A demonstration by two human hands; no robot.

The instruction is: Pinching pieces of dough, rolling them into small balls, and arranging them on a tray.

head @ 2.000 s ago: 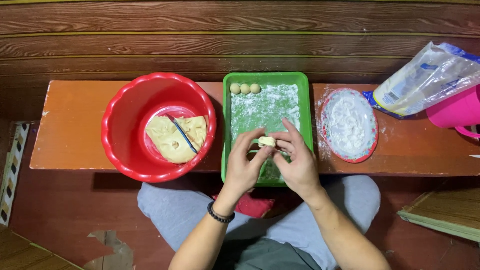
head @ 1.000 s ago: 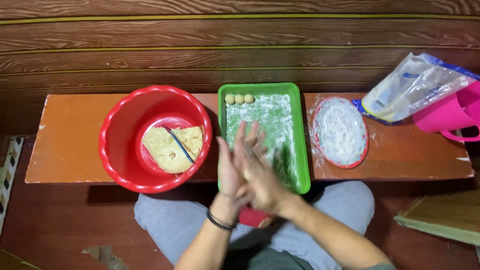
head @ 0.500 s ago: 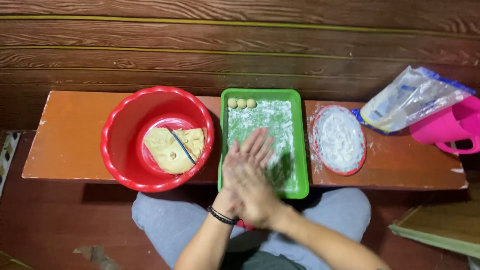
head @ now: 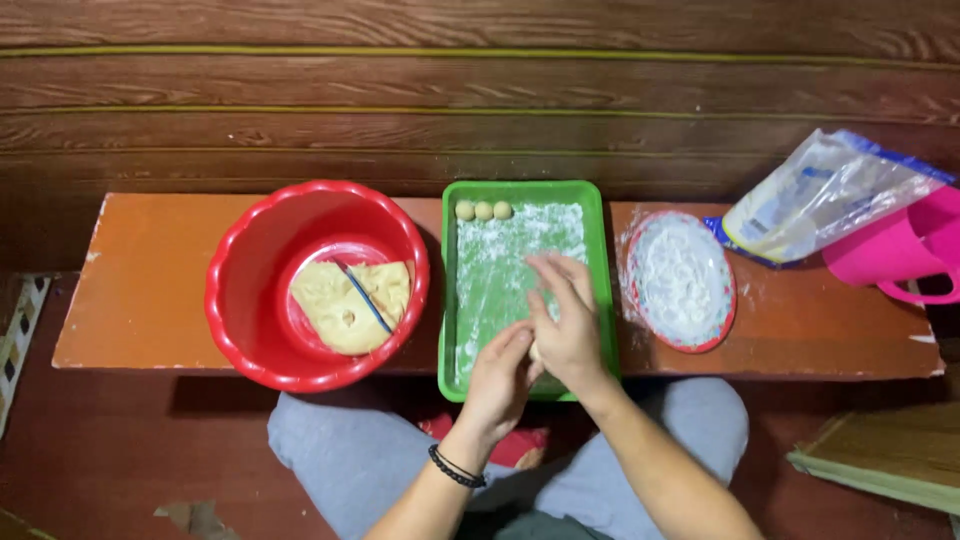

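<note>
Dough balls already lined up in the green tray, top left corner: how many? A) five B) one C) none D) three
D: three small dough balls sit side by side in a row at the far left corner of the green tray.

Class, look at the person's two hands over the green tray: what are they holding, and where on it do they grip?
A small dough piece pressed between the palms of the left hand and right hand; it is mostly hidden.
</note>
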